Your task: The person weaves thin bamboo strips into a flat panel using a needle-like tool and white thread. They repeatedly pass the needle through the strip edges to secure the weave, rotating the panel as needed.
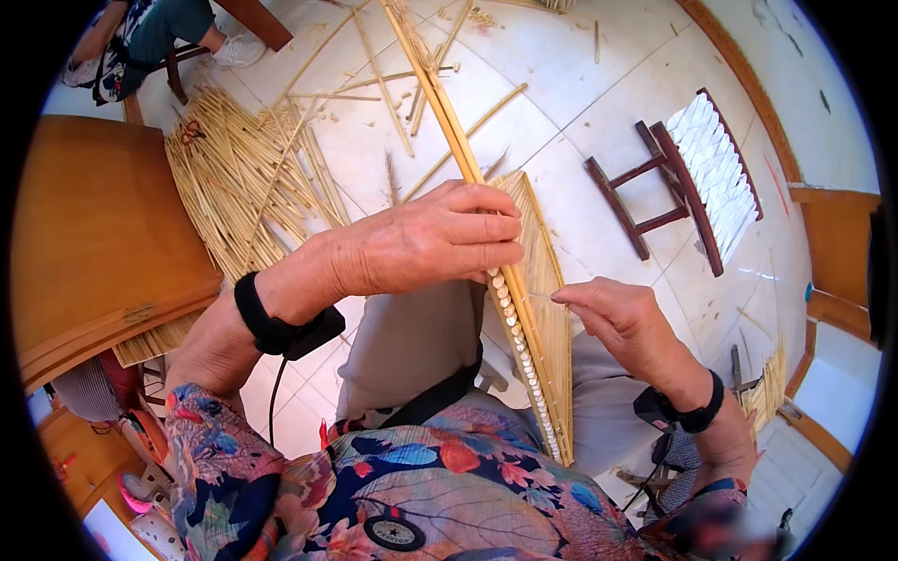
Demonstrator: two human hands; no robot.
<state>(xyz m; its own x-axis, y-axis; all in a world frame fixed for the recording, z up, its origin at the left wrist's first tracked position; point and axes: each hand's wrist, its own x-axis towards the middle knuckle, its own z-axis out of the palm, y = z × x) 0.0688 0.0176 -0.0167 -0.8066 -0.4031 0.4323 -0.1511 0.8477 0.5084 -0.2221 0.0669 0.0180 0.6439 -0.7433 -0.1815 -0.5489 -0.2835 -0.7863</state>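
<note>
My left hand (426, 234) is closed around long yellow reed stalks (458, 136), which slant across my lap toward the far floor. They lie along the edge of a flat panel of stitched reeds (535, 234) propped on my lap. A row of round, pale cut ends (521, 351) runs down this near edge. Beside the panel's right side, my right hand (622, 323) pinches a thin, needle-like thing (541, 296) between thumb and forefinger. Its tip reaches the reeds, and it is too fine to tell whether thread goes with it. My left palm hides part of the stalks.
A large pile of reed stalks (248, 178) lies on the tiled floor at the left, with red-handled scissors (193, 132) on it. Loose stalks and scraps scatter ahead. A folding stool (683, 182) stands right, a wooden cabinet (103, 224) left. Another person's leg (182, 28) shows far left.
</note>
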